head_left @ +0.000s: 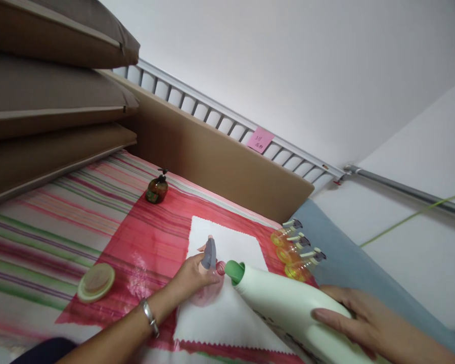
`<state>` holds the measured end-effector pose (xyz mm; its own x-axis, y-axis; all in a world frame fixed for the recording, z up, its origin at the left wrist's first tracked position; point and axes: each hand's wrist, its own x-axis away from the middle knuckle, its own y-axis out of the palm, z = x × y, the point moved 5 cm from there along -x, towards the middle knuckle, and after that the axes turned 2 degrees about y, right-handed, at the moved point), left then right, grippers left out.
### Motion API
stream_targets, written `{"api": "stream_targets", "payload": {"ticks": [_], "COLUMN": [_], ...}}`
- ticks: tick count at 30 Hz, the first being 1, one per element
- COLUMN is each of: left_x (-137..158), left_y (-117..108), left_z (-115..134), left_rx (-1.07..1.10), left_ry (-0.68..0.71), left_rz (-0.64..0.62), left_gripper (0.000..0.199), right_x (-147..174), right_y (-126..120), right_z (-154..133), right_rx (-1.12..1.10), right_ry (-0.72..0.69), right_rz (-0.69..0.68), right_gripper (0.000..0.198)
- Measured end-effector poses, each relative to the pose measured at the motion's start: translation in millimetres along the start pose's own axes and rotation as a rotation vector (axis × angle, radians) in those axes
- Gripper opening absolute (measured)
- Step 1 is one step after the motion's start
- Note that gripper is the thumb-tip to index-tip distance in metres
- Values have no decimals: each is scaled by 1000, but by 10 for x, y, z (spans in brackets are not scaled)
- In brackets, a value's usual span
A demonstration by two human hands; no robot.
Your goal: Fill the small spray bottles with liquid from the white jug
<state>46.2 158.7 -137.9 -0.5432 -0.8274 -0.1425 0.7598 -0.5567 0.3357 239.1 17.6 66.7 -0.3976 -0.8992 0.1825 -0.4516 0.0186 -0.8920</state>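
My left hand (195, 275), with a silver bracelet at the wrist, is closed around a grey and peach spray trigger head (210, 253). Just behind its fingers is a clear pink bottle (208, 296) with an uncapped, threaded neck; whether the fingers also grip this bottle is hard to tell. A large pale green detergent bottle (284, 298) lies tilted in my right hand (364, 318), fingers wrapped round its body. Its green spout (235, 271) meets the pink bottle's mouth. Both sit over a white cloth (227, 237) with zigzag edges.
Three yellow spray bottles (298, 270) stand in a row at the right. A dark pump bottle (157, 189) is at the back, and a round pale green lidded container (96, 283) at the left. Stacked brown cushions (56, 86) rise at upper left. A brown board (212, 156) borders the striped cloth.
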Motion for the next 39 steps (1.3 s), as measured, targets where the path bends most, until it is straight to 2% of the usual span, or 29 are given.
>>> {"api": "stream_targets", "payload": {"ticks": [2,3,9,15,21,28,39], "left_x": [7,10,21,14,9,22,25], "left_y": [-6,-6,8,20,31,48,61], "left_z": [-2,1,-1,-9,8,35,51], "left_rx": [-17,-22,-59,-87,-121,-112,-124], "left_ry": [-15,-18,-24,18,33,26,30], "left_rz": [18,23,19,16,-1,-2,-23], "left_gripper": [31,32,32,30,27,26,24], "right_x": [-3,-3,-15,-37,-25,-43,-78], "right_y": [62,73,32,-22,-48,-87,-88], "right_z": [12,17,12,-58,-116,-136,-143], "right_rx": [53,81,198,231,274,279,397], "right_ry": [-5,-9,-21,-23,-29,-47,-44], "right_rz": [-183,-228,-238,-230,-262,-228,-297], "right_gripper": [24,24,35,25,29,27,29]}}
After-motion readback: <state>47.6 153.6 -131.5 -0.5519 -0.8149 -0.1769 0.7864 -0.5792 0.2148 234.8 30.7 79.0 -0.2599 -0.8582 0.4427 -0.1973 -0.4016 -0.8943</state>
